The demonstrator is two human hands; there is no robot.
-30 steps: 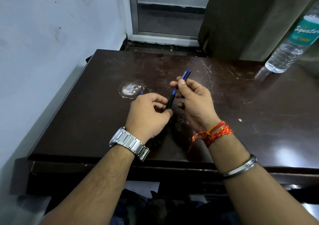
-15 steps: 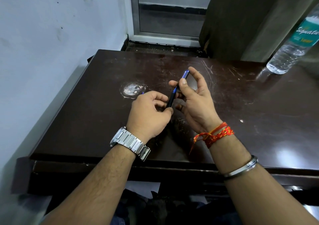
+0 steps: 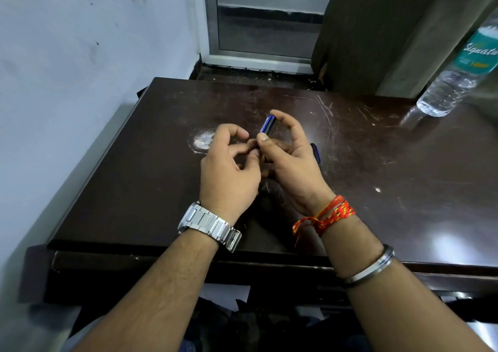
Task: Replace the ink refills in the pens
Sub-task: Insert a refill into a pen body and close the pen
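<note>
A blue and black pen (image 3: 267,124) is pinched by my right hand (image 3: 289,160) above the middle of the dark table (image 3: 377,179), its upper end sticking out past my thumb and pointing away from me. My left hand (image 3: 229,171) presses against the right hand, its fingertips curled at the pen's lower end, which both hands hide. A second dark blue pen part (image 3: 315,152) lies on the table just right of my right hand.
A clear plastic water bottle (image 3: 458,73) stands at the table's far right. A pale worn patch (image 3: 203,140) marks the tabletop left of my hands. A wall runs along the left; a dark curtain and a doorway lie behind the table.
My hands have closed in on each other, and less of the pen's black barrel shows between them. My right index finger has lifted off the pen. A pen part now shows right of my right hand.
</note>
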